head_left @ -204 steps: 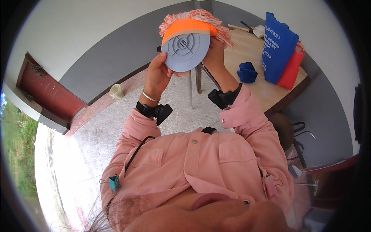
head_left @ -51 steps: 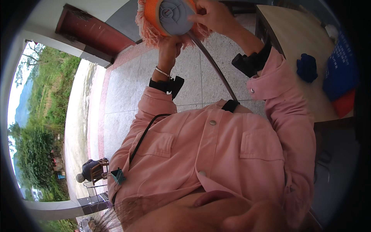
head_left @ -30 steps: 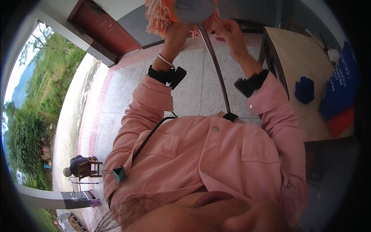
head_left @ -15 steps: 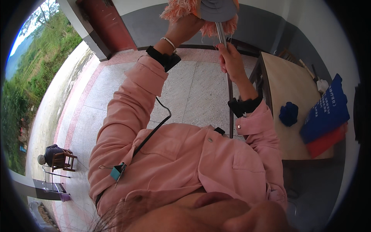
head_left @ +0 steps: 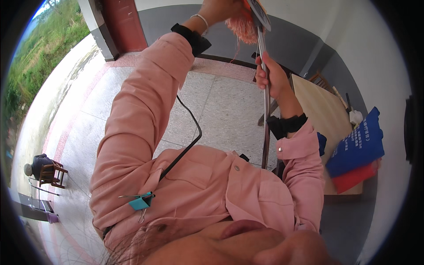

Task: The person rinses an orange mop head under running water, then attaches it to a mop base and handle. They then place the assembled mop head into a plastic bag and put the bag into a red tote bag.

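Observation:
A mop with a metal pole slants up through the middle, its head at the top edge. The head has an orange-pink fringe and a grey disc, now seen nearly edge-on. At the fringe, my left hand grips the mop head; the fringe and the picture's edge hide some of its fingers. My right hand is closed round the pole below the disc, fingers curled and thumb upward.
To the right stands a table with a blue bag, a red item and a dark blue bundle. A red door is at the far left. A person sits on a wooden chair at the left.
The mop head has turned, so its disc shows edge-on instead of its broad face. Both hands have stayed on the mop, and the left has moved up and slightly right.

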The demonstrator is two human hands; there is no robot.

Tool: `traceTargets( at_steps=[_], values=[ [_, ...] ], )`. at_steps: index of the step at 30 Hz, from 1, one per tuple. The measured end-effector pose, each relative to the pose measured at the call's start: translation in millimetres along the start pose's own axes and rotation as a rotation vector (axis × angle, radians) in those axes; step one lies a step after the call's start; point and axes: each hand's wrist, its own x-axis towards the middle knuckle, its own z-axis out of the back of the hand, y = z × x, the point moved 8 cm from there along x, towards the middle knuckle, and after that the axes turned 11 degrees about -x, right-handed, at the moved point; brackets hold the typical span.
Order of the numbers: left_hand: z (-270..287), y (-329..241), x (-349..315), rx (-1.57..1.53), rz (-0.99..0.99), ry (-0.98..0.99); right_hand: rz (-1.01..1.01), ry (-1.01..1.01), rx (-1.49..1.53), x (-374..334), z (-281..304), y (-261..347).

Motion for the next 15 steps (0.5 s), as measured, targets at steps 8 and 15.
traceTargets(
  at_steps=[8,15],
  values=[
    [-15.7,86.8,-30.1,-0.548,0.484,0.313,0.041,0.081,-0.074,-21.2,4.6,-43.3],
    [-61.5,66.1,-67.2,-0.195,-0.281,0.509,0.112,-0.137,-0.330,-13.3,15.2,-87.5]
  ],
)
